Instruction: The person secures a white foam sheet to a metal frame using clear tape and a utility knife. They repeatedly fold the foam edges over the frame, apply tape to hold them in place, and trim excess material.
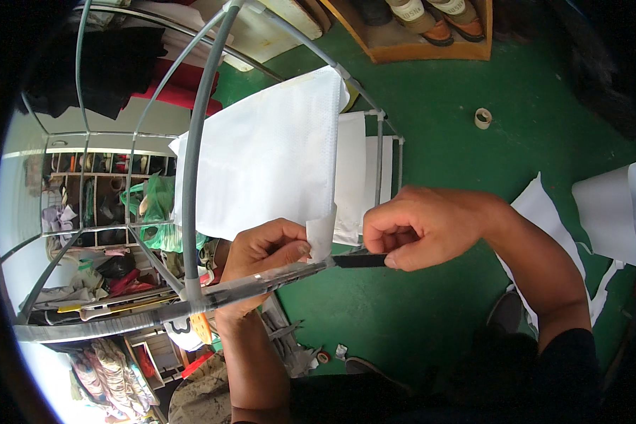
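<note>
A grey tube rack (203,141) stands in front of me, with a white fabric sheet (261,155) stretched between its tubes. My left hand (268,249) is closed in a pinch on the folded white corner (321,234) of that sheet, just above the near tube (261,281). Dark and silvery wrapping covers part of this tube. To the right, my right hand (431,225) pinches the end of a short black strip (360,261), which runs leftward to the tube beside the white corner. Whether the strip is stuck to the tube I cannot tell.
A tape roll (483,118) lies on the green floor (431,127). White sheet pieces (548,219) lie at the right. A wooden box (431,53) holding shoes stands at the far side. Shelves with bags (159,201) and clothing (113,367) line the left.
</note>
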`<state>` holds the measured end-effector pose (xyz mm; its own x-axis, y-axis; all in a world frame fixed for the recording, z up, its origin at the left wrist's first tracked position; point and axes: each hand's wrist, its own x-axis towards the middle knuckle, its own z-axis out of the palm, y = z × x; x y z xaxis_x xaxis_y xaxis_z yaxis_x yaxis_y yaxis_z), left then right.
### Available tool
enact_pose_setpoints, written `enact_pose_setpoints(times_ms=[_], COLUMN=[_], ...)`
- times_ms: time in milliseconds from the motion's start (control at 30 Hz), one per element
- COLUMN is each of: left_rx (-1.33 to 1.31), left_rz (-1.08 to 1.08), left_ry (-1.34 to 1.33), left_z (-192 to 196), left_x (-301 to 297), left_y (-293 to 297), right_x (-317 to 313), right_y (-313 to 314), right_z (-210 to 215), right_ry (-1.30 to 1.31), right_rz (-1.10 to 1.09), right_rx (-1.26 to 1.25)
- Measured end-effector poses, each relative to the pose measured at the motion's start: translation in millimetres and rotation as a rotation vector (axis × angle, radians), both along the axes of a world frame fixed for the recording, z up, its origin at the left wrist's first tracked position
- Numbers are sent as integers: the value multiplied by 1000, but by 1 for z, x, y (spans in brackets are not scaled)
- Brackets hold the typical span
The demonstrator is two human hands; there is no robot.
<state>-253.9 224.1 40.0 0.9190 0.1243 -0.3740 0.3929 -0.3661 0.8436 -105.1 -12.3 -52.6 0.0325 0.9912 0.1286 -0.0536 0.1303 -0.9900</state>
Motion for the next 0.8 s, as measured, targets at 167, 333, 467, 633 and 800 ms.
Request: enact_pose_setpoints(times_ms=[167, 333, 467, 633, 800], left_rx=[-48, 7, 35, 90, 166], left_rz=[-37, -297, -371, -373, -366], left_ry=[-23, -176, -159, -128, -153], left_z=[1, 0, 6, 7, 9], left_x=[-3, -2, -1, -6, -7], left_y=[3, 13, 11, 15, 12], right_x=[-3, -11, -11, -8, -13], right_y=[2, 7, 6, 2, 2], right_z=[0, -13, 1, 12, 19], right_ry=[-174, -341, -279, -224, -225], right_rz=[-67, 3, 35, -19, -106], right_rx=[1, -7, -24, -5, -7])
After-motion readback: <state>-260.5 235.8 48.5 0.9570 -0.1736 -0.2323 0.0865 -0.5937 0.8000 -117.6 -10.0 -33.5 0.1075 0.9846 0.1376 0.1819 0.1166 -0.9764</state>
